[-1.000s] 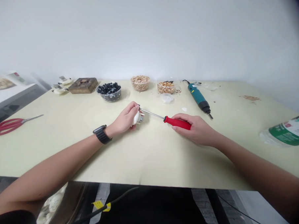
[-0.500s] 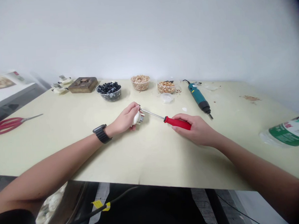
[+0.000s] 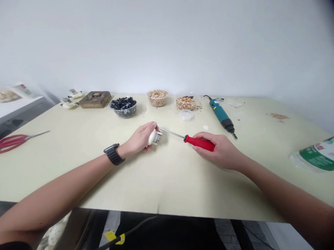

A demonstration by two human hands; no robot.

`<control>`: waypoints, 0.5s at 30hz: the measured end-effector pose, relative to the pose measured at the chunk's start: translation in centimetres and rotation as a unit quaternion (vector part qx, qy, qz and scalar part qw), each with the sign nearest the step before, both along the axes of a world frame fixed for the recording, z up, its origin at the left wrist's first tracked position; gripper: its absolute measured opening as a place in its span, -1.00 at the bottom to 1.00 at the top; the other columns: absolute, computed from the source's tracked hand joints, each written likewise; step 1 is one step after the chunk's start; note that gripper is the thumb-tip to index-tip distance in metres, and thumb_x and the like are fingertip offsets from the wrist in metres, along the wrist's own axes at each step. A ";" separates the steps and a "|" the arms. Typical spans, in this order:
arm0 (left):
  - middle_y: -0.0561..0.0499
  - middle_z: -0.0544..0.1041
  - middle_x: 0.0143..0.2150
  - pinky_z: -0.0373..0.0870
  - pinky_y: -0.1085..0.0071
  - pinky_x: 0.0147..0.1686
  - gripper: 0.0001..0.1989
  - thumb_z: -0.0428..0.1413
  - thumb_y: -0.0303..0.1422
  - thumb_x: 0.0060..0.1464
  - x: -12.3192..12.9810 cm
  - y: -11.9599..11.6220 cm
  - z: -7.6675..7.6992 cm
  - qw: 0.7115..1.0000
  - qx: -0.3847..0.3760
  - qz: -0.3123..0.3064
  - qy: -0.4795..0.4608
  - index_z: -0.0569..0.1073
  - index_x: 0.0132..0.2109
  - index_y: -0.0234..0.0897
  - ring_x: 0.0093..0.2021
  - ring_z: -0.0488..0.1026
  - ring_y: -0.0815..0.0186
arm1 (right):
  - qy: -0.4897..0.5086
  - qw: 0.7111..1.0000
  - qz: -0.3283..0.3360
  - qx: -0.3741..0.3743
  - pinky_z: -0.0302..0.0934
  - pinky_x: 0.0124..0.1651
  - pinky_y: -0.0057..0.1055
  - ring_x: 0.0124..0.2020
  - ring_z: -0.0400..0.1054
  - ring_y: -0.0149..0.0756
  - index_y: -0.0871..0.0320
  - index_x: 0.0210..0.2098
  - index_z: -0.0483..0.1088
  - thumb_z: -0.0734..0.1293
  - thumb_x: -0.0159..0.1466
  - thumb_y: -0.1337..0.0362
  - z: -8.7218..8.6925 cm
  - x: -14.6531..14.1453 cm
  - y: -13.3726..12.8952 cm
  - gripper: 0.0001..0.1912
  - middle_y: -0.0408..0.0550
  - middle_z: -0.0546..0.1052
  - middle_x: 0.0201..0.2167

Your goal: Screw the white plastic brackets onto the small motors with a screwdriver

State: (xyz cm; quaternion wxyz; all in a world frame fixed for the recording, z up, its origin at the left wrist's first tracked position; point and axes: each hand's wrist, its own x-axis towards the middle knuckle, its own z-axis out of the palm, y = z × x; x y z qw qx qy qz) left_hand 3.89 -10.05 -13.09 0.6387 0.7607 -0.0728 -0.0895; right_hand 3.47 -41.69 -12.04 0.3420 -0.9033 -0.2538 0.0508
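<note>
One plug (image 3: 154, 137) clamped in left-hand fingers (image 3: 143, 132), one screwdriver (image 3: 199, 142) in right-hand fingers (image 3: 204, 135); open worktop (image 3: 169, 184) toward the near edge.

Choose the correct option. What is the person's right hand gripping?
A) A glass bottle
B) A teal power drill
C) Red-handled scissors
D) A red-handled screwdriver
D: the right hand wraps the red handle of the screwdriver, whose metal shaft points toward the white object in the left hand.
</note>
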 end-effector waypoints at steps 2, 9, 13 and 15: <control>-0.03 0.50 -0.35 0.23 0.53 -0.75 -0.49 -0.04 0.07 0.40 0.1 0.1 0.0 1.000 -0.011 -0.002 0.010 0.47 -0.13 -0.32 -0.67 0.35 0.44 | -0.008 1.000 0.002 -0.001 0.28 -0.36 -0.44 -0.35 0.41 -0.35 0.02 0.01 0.51 0.36 0.40 0.00 0.0 0.0 -0.1 -0.68 -0.11 0.59 -0.22; -0.07 0.57 -0.34 0.15 0.55 -0.81 -0.49 -0.03 0.05 0.39 0.2 0.2 0.2 0.997 -0.044 -0.022 0.060 0.50 -0.14 -0.35 -0.70 0.35 0.42 | -0.127 0.992 0.018 -0.008 0.34 -0.26 -0.44 -0.28 0.47 -0.37 0.00 0.02 0.51 0.37 0.40 0.09 -0.2 0.0 -0.3 -0.74 -0.16 0.62 -0.14; -0.07 0.55 -0.37 0.11 0.54 -0.83 -0.46 -0.04 0.04 0.39 0.1 0.1 0.4 0.994 -0.070 -0.038 0.069 0.51 -0.17 -0.38 -0.72 0.31 0.43 | -0.227 0.974 0.024 -0.004 0.39 -0.15 -0.42 -0.18 0.52 -0.34 0.04 0.06 0.50 0.39 0.39 0.17 -0.6 -0.1 -0.4 -0.73 -0.13 0.63 -0.06; -0.08 0.54 -0.39 0.10 0.54 -0.83 -0.45 -0.05 0.05 0.40 0.1 0.1 0.3 0.994 -0.075 -0.049 0.068 0.51 -0.17 -0.40 -0.72 0.30 0.43 | -0.274 0.961 0.025 -0.001 0.41 -0.10 -0.41 -0.14 0.54 -0.31 0.07 0.06 0.50 0.40 0.39 0.20 -0.8 0.0 -0.4 -0.73 -0.11 0.63 -0.04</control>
